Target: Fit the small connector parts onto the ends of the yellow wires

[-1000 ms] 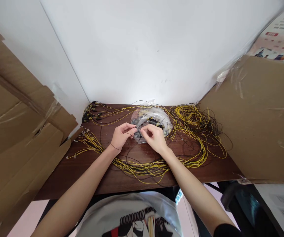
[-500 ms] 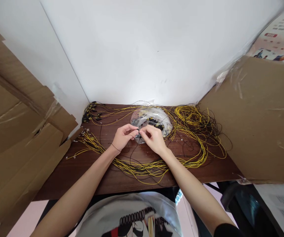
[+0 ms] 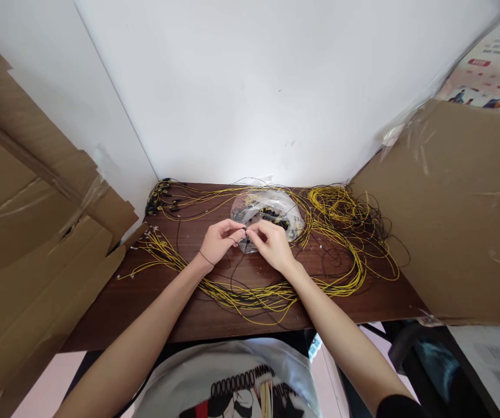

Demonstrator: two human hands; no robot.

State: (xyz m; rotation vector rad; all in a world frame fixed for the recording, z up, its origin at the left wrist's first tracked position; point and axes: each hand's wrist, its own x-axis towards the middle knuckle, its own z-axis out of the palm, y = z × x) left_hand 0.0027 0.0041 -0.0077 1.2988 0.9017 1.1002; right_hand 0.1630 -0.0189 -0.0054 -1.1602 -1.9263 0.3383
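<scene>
My left hand (image 3: pixel 220 242) and my right hand (image 3: pixel 271 241) meet fingertip to fingertip over the near edge of a clear plastic bag (image 3: pixel 291 210). Both pinch a small dark piece (image 3: pixel 245 230), too small to make out clearly. A thin black wire (image 3: pixel 232 277) hangs below the fingers, and another black strand crosses my left wrist. Black and yellow parts lie in the bag. Beneath my forearms, a bundle of yellow and black wires (image 3: pixel 250 297) curves across the brown table (image 3: pixel 123 313).
A tangled coil of yellow and black wire (image 3: pixel 332 203) lies at the back right. Black connectors (image 3: pixel 158 197) are heaped at the back left. Cardboard panels stand at the left (image 3: pixel 28 232) and right (image 3: pixel 459 215), with a white wall (image 3: pixel 250 93) behind.
</scene>
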